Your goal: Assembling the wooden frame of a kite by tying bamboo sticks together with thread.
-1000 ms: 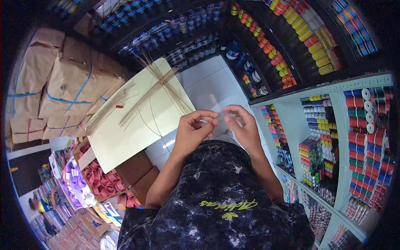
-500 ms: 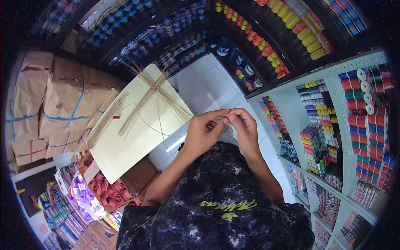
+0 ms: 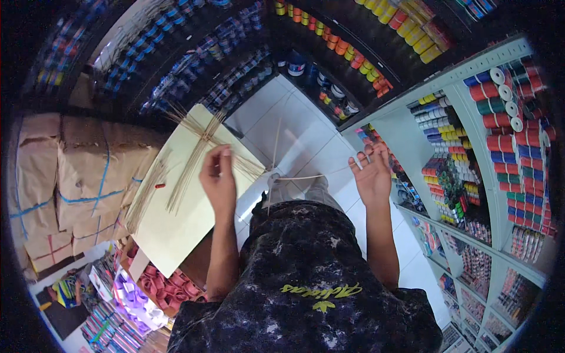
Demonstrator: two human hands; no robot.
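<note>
A thin, pale, cane-like strand crosses in front of my body, above the floor. Its right end reaches the fingertips of my right hand, whose fingers are curled around it with the palm turned up. A second thin piece rises near the table's corner; whether it belongs to the same strand I cannot tell. My left hand is raised over the table's right edge, its fingers bent and thumb apart, with nothing visible in them. On the cream table lie crossed bundles of thin brown sticks and a small red object.
Brown paper-wrapped parcels are stacked at the left. Below the table stands a box of pink ribbon rolls beside purple ones. Dark shelves of colourful spools line the far side; a pale green shelf unit is close on the right.
My hands, together in front of my chest before, have moved apart, left hand to the left and right hand to the right. The thin strand now shows between them.
</note>
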